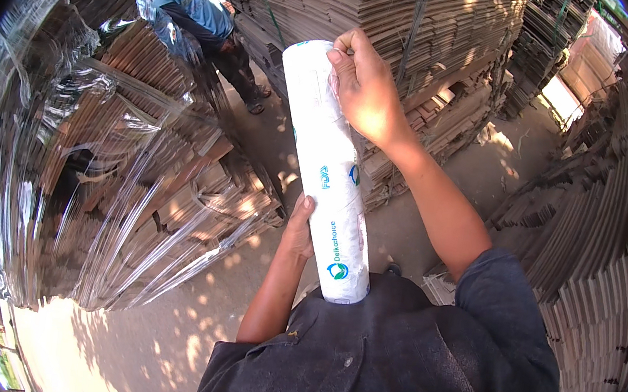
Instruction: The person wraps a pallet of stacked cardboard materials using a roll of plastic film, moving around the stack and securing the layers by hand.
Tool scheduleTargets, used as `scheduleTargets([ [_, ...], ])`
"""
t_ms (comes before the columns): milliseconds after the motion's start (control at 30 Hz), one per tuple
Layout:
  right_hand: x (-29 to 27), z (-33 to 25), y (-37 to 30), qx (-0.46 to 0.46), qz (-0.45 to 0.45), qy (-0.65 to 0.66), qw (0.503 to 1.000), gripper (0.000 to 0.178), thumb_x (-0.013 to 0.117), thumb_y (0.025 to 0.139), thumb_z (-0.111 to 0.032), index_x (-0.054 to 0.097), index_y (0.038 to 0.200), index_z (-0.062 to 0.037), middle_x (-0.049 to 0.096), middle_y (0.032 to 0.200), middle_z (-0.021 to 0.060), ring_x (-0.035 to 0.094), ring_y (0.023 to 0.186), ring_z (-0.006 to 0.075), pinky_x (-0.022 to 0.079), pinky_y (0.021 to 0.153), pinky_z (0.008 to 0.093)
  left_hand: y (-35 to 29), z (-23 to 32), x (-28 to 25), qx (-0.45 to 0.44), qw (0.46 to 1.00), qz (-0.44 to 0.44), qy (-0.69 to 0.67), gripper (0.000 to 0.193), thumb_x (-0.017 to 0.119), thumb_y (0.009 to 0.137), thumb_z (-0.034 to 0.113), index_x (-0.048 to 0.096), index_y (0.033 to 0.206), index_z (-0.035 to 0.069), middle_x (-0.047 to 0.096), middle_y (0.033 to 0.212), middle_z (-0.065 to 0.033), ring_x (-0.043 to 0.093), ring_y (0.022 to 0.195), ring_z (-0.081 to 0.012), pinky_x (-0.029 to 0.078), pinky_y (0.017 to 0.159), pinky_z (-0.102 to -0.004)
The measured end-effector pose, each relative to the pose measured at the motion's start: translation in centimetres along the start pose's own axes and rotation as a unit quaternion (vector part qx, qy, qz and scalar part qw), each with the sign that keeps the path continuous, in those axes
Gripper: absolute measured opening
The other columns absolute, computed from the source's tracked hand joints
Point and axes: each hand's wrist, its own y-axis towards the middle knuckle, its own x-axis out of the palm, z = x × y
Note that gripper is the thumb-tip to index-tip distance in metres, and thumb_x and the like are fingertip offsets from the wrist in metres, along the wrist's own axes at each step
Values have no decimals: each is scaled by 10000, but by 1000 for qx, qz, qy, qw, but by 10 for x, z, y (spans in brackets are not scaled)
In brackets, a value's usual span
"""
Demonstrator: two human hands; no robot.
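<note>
A long white roll (326, 174) in a wrapper with blue and green print stands tilted in front of my chest, its near end against my dark shirt. My left hand (299, 227) grips its lower left side, the thumb on the surface and the other fingers hidden behind it. At the far end my right hand (365, 86) is closed, with thumb and forefinger pinched at the wrapper's right edge. The wrapper looks creased there. What lies inside the roll cannot be seen.
On the left stands a stack of flattened cardboard (174, 203) under shiny clear film. Strapped cardboard stacks (367, 4) rise ahead, and more cardboard (594, 251) is piled at the right. A person in a blue shirt (196, 8) stands far left on the sun-dappled ground (218, 293).
</note>
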Motion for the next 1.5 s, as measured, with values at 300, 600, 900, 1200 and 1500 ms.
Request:
scheduleTargets([
  [300, -1, -22, 12, 24, -78, 122, 989, 153, 623, 1066, -164, 590, 1036, -17, 592, 715, 31, 555, 621, 117, 462, 584, 312, -4, 25, 25, 100, 993, 15, 62, 1086, 912, 752, 496, 349, 1527, -15, 627, 1311, -196, 703, 1117, -293, 610, 939, -433],
  [600, 1, -77, 2, 3, -175, 281, 944, 183, 548, 1126, -246, 522, 1083, -70, 488, 677, -47, 392, 551, 16, 314, 488, 209, -37, 49, 2, 178, 958, 41, 219, 1124, 796, 815, 684, 355, 1563, -30, 523, 1517, -166, 513, 1403, -327, 423, 1161, -504],
  [900, 15, -112, -32, -109, -352, 323, 872, 180, 681, 986, -128, 590, 1012, 24, 703, 844, 167, 719, 756, 261, 547, 684, 398, -61, 128, 8, 315, 920, 116, 202, 845, 336, 1027, 769, 501, 1426, 43, 585, 1311, -108, 582, 1222, -286, 488, 1013, -458],
  [1200, -15, -161, -153, -240, -363, 177, 883, 260, 685, 857, -171, 665, 1094, -68, 431, 595, -28, 534, 457, 99, 371, 375, 288, -69, 117, 63, 216, 884, -407, 80, 449, 673, 1038, 456, 755, 834, 65, 746, 791, -95, 678, 706, -200, 589, 762, -401],
  [1500, -47, -147, -156, -210, -260, 239, 912, 111, 734, 835, -165, 668, 876, -86, 517, 608, -9, 573, 507, 120, 397, 371, 305, -67, 129, 116, 146, 806, -520, 242, 480, 688, 969, 434, 803, 874, -22, 760, 770, -155, 745, 651, -279, 576, 612, -360],
])
